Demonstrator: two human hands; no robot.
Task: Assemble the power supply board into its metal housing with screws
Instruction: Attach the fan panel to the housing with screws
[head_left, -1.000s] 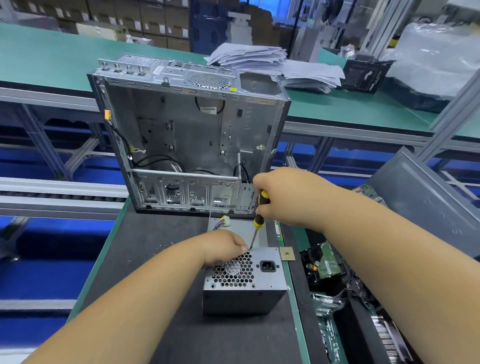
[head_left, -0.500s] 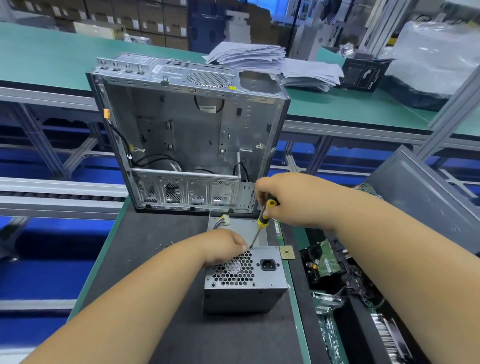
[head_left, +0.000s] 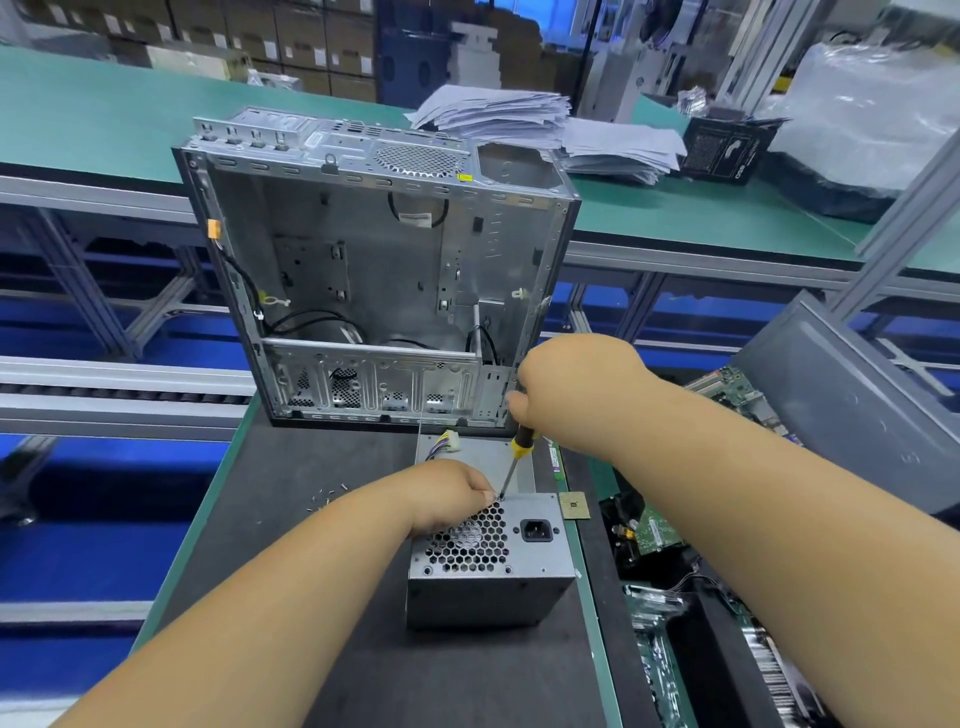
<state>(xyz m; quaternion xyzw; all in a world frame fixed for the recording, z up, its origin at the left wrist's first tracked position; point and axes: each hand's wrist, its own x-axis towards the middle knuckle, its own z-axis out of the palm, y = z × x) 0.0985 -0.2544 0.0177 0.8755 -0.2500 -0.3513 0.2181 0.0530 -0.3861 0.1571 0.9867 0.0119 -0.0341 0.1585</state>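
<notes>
The grey metal power supply housing (head_left: 524, 566) stands on the dark mat, its honeycomb vent and black power socket facing up. My right hand (head_left: 576, 389) grips a screwdriver (head_left: 515, 457) with a yellow and black handle. The shaft slants down to the housing's far top edge, its tip at about the middle. My left hand (head_left: 447, 493) rests on the housing's far left corner, fingertips pinched right at the tip; whether they hold a screw is hidden. A bundle of coloured wires with a white plug (head_left: 445, 442) comes out behind the housing.
An open silver computer case (head_left: 384, 270) stands just behind. Several loose screws (head_left: 327, 493) lie on the mat (head_left: 291, 545) to the left. A small gold chip (head_left: 573, 505) lies to the right. Circuit boards (head_left: 660, 535) and a grey panel (head_left: 852, 405) fill the right side. Papers (head_left: 524, 117) are stacked on the green bench.
My right hand has turned on the screwdriver handle, which now shows lower below the fist. The tip and my left hand stay in place.
</notes>
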